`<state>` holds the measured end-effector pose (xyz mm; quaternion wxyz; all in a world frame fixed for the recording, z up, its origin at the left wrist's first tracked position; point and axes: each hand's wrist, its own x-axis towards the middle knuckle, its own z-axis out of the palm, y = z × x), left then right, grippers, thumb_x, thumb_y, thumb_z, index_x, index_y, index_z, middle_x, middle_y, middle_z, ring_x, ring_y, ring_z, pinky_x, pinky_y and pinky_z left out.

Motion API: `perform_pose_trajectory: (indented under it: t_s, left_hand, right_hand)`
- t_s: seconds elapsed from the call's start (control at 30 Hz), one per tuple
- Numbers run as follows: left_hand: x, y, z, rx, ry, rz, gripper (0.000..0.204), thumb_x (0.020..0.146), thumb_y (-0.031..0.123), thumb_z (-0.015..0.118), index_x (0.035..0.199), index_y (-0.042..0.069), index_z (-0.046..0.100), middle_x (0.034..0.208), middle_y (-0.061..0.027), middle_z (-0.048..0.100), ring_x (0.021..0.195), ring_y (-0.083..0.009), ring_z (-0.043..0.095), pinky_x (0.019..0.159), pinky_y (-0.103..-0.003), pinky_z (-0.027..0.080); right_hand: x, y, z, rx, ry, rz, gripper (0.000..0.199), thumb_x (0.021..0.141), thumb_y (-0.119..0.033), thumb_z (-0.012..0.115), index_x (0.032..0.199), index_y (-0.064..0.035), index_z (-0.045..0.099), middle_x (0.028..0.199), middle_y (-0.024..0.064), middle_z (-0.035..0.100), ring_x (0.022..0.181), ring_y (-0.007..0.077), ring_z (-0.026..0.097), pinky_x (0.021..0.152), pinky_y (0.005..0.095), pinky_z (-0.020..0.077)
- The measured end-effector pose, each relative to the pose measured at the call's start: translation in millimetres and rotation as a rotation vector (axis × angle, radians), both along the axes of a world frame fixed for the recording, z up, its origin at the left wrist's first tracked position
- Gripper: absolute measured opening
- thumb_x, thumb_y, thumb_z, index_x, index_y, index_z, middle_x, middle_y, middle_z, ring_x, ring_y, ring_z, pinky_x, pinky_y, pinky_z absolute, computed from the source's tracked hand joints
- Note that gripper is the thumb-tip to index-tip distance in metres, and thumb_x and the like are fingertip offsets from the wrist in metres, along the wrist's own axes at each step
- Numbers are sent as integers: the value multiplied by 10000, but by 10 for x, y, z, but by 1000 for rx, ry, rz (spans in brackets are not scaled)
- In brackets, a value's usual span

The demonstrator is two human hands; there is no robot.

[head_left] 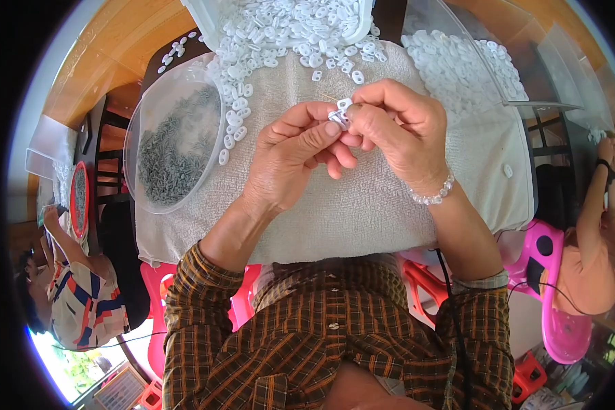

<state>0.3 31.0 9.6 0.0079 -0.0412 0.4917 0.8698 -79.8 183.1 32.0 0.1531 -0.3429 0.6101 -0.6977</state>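
Observation:
Over the towel-covered table, my two hands meet around a small white plastic piece point(344, 104) with an opening in it. My left hand point(287, 154) pinches it between thumb and fingers. From the other side, my right hand point(406, 130) closes on it with bent fingers, a clear bead bracelet at its wrist. A thin gold-coloured sliver point(329, 97) sticks out beside the piece; its kind is unclear. The fingers partly hide what is between them.
Loose white oval pieces point(294, 31) spill from a white bin point(367, 20). At left stands a round tub point(131, 160) of small grey screw-like parts point(164, 171). A clear tray point(488, 85) holds more white pieces. A single piece point(508, 171) lies on the towel point(321, 225). Other people sit at both sides.

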Motion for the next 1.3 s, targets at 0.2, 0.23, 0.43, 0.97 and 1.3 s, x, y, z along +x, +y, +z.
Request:
perform_pose_trajectory:
  t_s: [0.2, 0.23, 0.43, 0.97, 1.3]
  left_hand:
    - [-6, -4, -11, 94, 29, -2, 197, 936, 140, 508, 1076, 16, 573, 916, -131, 655, 733, -194, 647, 588, -272, 512]
    - [-3, -6, -15, 116, 52, 5, 197, 938, 140, 504, 1077, 16, 570, 919, -130, 653, 745, -194, 647, 597, -274, 513]
    - [11, 6, -4, 84, 103, 29, 193, 944, 132, 492, 1079, 15, 566, 912, -116, 645, 759, -195, 643, 613, -280, 514]
    - [20, 10, -1, -9, 140, 60, 198, 946, 128, 489, 1089, 19, 571, 923, -111, 647, 763, -180, 639, 619, -272, 510]
    - [25, 16, 5, -32, 155, 72, 198, 947, 118, 485, 1085, 10, 577, 916, -107, 647, 763, -176, 639, 619, -271, 511]
  right_hand:
    - [-36, 46, 27, -20, 506, -244, 28, 766, -19, 624, 783, 0, 611, 643, 17, 586, 519, 34, 477, 462, 190, 371]
    - [-31, 36, 24, -35, 585, -266, 32, 752, -17, 635, 770, -9, 609, 638, 19, 583, 502, 40, 468, 445, 195, 356]
    - [-54, 6, 2, -61, 774, -302, 51, 722, 3, 642, 739, -24, 602, 603, 32, 565, 453, 81, 472, 405, 214, 340]
    - [-80, 0, -26, -46, 864, -340, 60, 705, 22, 639, 734, -16, 602, 593, 47, 562, 451, 108, 496, 409, 229, 365]
    - [-68, -6, -13, -44, 862, -341, 68, 696, 22, 642, 733, -18, 601, 592, 44, 564, 451, 107, 510, 408, 224, 373]
